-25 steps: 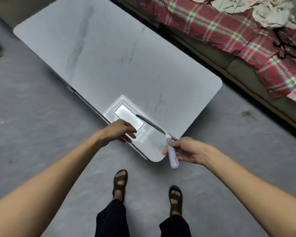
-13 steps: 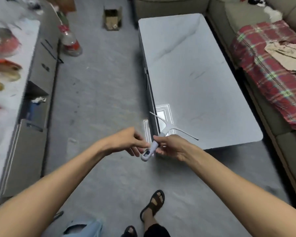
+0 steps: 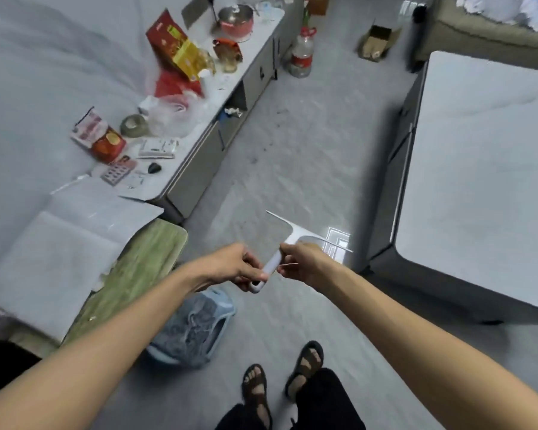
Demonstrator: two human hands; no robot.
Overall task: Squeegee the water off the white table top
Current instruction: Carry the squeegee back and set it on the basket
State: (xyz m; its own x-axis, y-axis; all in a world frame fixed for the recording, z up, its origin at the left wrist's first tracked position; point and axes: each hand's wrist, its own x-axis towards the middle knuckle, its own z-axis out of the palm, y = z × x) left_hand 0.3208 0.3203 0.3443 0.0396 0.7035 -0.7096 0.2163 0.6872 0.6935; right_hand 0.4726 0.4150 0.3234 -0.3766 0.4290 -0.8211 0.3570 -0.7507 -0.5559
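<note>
While the squeegee [image 3: 273, 264] is held over the floor [image 3: 277, 156], off the near left corner of the white table top [image 3: 479, 181], its handle, slanted tableward, is gripped by the left hand [image 3: 230, 268] and pinched by the nearer right hand [image 3: 305, 263].

Much here is covered, cropped or smeared

The middle of the squeegee [image 3: 290, 232] handle is covered by the left grip [image 3: 230, 265] and the right grip [image 3: 305, 261], so how the fingers lie underneath cannot be told; the blade's right end is lost in a bright reflection [image 3: 338, 243] on the floor [image 3: 292, 135]; the white table top [image 3: 479, 181] is cut off by the right edge, and whether water lies on it cannot be made out; the packets [image 3: 174, 48] on the long table [image 3: 230, 85] at the left are blurred, their labels unreadable; the blue bundle [image 3: 196, 330] is partly behind the left forearm [image 3: 121, 330], too smeared to name; the legs [image 3: 323, 405] end at the bottom edge.
</note>
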